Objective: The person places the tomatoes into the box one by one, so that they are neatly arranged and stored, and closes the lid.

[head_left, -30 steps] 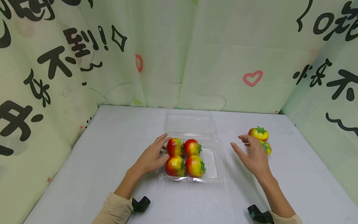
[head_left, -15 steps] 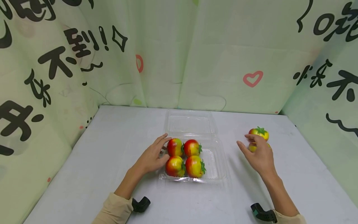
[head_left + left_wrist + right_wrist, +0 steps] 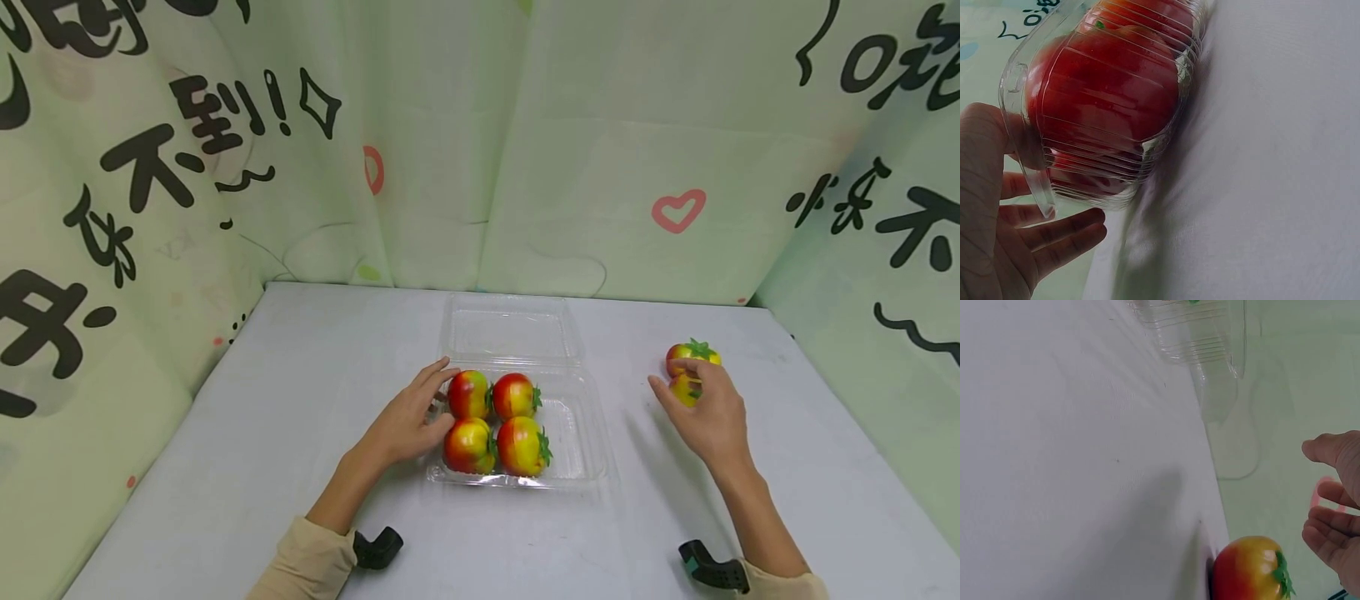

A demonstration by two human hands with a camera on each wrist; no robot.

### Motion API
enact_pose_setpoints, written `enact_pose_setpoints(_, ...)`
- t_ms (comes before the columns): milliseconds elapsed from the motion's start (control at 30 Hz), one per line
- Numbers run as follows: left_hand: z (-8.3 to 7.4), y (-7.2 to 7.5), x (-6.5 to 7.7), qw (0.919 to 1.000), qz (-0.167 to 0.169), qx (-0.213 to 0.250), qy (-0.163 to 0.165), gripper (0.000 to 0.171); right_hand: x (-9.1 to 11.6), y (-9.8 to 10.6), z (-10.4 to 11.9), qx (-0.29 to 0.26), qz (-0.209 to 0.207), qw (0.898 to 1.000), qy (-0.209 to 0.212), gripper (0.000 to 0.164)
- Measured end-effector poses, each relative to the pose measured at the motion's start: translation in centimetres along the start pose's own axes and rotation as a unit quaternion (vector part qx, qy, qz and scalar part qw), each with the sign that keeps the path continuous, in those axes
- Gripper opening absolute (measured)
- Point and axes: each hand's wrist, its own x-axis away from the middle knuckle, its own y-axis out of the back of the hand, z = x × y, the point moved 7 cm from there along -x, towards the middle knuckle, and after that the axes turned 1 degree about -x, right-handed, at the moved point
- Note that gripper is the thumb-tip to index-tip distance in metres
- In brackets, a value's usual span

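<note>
A clear plastic clamshell box lies with its lid folded back. Several red-and-yellow fruits with green leafy caps, one of them a near fruit, sit in its left part. My left hand rests at the box's left side. In the left wrist view its thumb reaches the rim while the other fingers are loosely spread. My right hand hovers over the nearer of two loose fruits, partly hiding it. In the right wrist view the hand's fingers hold nothing, with a gap to the loose fruit.
The other loose fruit sits just behind the nearer one on the white tabletop. Pale green curtains with black lettering stand along the back and both sides. Each wrist carries a black camera mount.
My right hand has moved a little to the right, to over the nearer loose fruit. The left hand, the box and the fruits in it look unmoved.
</note>
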Motion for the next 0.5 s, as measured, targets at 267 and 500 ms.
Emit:
enact_pose_setpoints(267, 0.1, -0.1, 0.0, 1.0, 0.001, -0.006, 0.005, 0.065, -0.2, 0.1, -1.0, 0.007, 0.012, 1.0, -0.024, 0.053)
enact_pose_setpoints(500, 0.2, -0.1, 0.0, 1.0, 0.0, -0.005, 0.007, 0.065, -0.2, 0.0, -1.8, 0.014, 0.021, 0.999, -0.031, 0.055)
